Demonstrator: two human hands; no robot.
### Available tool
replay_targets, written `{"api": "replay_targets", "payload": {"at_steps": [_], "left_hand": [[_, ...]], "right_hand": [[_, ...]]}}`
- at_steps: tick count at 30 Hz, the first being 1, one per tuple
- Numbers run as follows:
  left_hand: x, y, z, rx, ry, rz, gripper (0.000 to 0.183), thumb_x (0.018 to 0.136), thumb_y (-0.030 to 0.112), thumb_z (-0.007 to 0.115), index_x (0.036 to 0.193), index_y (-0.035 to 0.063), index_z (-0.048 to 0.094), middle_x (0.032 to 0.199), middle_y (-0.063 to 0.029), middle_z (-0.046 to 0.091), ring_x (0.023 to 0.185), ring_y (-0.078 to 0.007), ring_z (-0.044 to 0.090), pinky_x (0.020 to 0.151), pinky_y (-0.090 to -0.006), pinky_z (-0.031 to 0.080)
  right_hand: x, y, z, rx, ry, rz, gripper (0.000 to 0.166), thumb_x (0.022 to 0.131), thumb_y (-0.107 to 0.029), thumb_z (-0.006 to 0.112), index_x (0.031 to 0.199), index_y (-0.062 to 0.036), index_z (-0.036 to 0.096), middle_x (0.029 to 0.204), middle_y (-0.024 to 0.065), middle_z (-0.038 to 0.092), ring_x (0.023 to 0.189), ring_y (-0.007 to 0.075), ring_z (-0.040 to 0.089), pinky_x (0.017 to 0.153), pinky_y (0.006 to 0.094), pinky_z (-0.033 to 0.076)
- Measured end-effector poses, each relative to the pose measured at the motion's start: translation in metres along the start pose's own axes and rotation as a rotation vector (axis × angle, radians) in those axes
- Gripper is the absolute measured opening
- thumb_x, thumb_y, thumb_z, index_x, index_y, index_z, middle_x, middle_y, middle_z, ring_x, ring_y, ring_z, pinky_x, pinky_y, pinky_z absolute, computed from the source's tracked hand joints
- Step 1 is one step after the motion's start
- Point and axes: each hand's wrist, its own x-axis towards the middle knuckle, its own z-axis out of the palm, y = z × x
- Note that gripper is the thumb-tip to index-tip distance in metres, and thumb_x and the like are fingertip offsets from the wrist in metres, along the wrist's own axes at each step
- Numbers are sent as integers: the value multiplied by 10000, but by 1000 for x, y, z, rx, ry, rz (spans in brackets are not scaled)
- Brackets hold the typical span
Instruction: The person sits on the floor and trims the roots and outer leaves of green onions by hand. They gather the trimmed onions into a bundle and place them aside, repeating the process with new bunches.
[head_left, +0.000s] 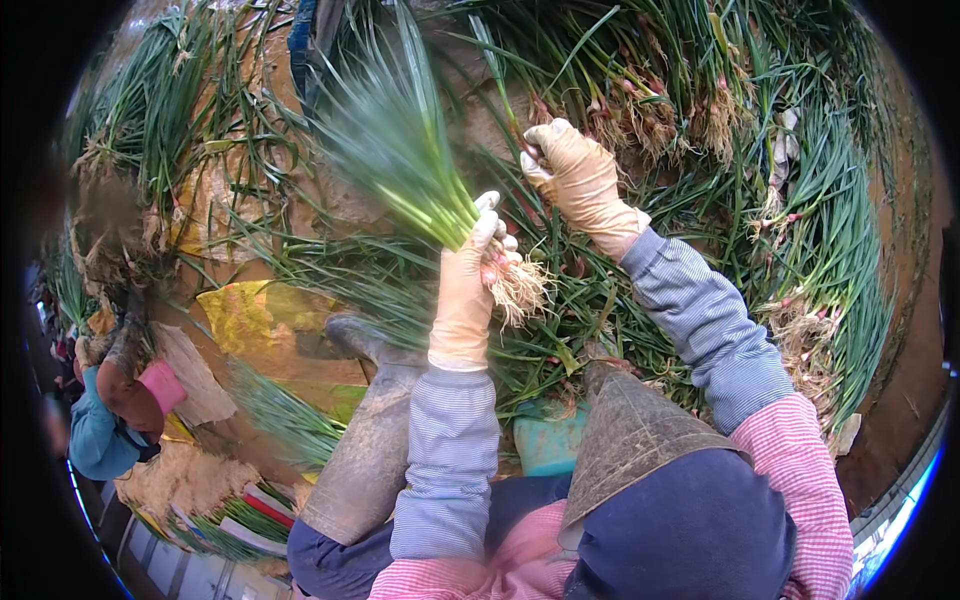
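Note:
My left hand (480, 247), in a pale rubber glove, grips a bunch of green garlic (427, 180) just above its pinkish bulbs. The roots (521, 292) hang out below my fingers, and the leaves fan away, blurred, to the upper left. Up and to the right, my gloved right hand (574, 176) is curled around the lower end of a single green stalk (504, 94). Beneath both hands lie loose leaves and plants (585, 300). Just beyond my right hand is a heap of rooted garlic plants (645, 97).
More plants lie in a row (832, 247) at the right and a pile (150, 112) at upper left. A yellow sack (262, 319) lies beside my muddy boot (367, 442). A teal plastic object (547, 439) sits between my legs. Another person (112, 420) works at far left.

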Motion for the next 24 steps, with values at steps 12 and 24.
{"api": "replay_targets", "payload": {"at_steps": [12,24], "left_hand": [[0,-8,-21,-77,-111,-195,231,931,196,655,1045,-2,621,862,-120,674,833,-294,689,744,-456,599],[-5,-29,-7,14,69,-26,243,929,249,679,993,19,631,796,-58,655,745,-211,685,620,-319,562]], "right_hand": [[-54,-17,-11,793,-170,419,200,915,-71,561,1102,-35,622,991,89,659,920,171,640,851,298,512],[-67,-37,18,1833,199,1330,246,1028,-308,509,861,-128,495,720,-45,477,586,88,434,518,248,407]]}}
